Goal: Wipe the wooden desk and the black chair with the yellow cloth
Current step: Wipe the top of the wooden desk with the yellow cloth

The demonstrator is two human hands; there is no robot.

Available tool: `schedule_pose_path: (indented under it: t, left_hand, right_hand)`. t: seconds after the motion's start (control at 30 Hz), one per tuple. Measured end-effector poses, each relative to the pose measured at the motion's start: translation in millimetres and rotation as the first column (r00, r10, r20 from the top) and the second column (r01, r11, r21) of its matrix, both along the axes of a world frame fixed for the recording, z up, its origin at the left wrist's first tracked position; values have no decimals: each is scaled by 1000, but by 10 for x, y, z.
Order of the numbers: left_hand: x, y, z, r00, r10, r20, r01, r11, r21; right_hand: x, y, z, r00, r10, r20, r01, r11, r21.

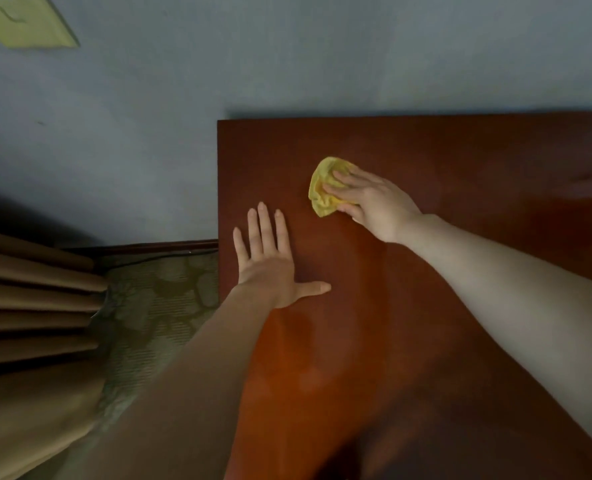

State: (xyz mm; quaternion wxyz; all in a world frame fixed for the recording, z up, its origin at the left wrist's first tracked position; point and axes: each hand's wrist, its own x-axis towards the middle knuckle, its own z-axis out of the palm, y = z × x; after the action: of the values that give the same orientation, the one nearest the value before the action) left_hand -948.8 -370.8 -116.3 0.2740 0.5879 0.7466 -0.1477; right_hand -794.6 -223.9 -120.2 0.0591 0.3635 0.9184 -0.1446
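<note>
Head view. Blue-grey wall [287, 64] at back, wooden desk [443, 323] butted against it. Curtain [27, 306] + patterned carpet [156, 306] lie left of my L fingers [265, 226], past the desk edge.

L hand [270, 271]: flat on the wood, fingers straight and slightly spread, thumb out to the side, holding nothing. Desk's left edge runs just beside my little finger.

R hand [374, 202]: fingers [346, 178] curled over the yellow cloth [324, 188], thumb closing on its near side. Cloth is bunched on the desk and bulges past my fingertips twd the wall. It is near the L fingertips, not touching.

Black chair: not in view.

Risks (est.): the bunched wad gives a small contact patch, so strips may get missed. The L palm may leave prints and covers unwiped wood. Fingertip-only pressure could let the cloth slip out.

Containers: none seen, no contents to log.
</note>
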Motion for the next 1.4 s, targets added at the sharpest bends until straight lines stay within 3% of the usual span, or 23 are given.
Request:
schedule_pose_path:
  t: [0.23, 0.4, 0.63, 0.73, 0.97, 1.4]
  left_hand:
    - [-54, 64, -40, 999, -16, 31, 18, 998, -67]
    - [-45, 68, -16, 999, -20, 42, 24, 993, -118]
    - [-51, 83, 24, 1000, -14, 17, 16, 990, -137]
    - [-59, 78, 29, 1000, -9, 14, 10, 990, -137]
    - [-23, 55, 45, 1000, 5, -19, -7, 994, -106]
    - [-14, 69, 15, 1000, 2, -20, -5, 993, -121]
  right_hand:
    - [-210, 707, -23, 971, -239, -10, 240, 971, 14]
    - [-387, 582, -129, 906, -415, -85, 423, 901, 98]
    - [-362, -235, -153, 970, -156, -186, 171, 983, 63]
    - [-261, -676, -164, 950, -179, -257, 200, 978, 55]
    - [296, -1125, -170, 924, -287, -251, 302, 953, 23]
    - [1172, 400, -158, 788, -581, -206, 605, 792, 81]
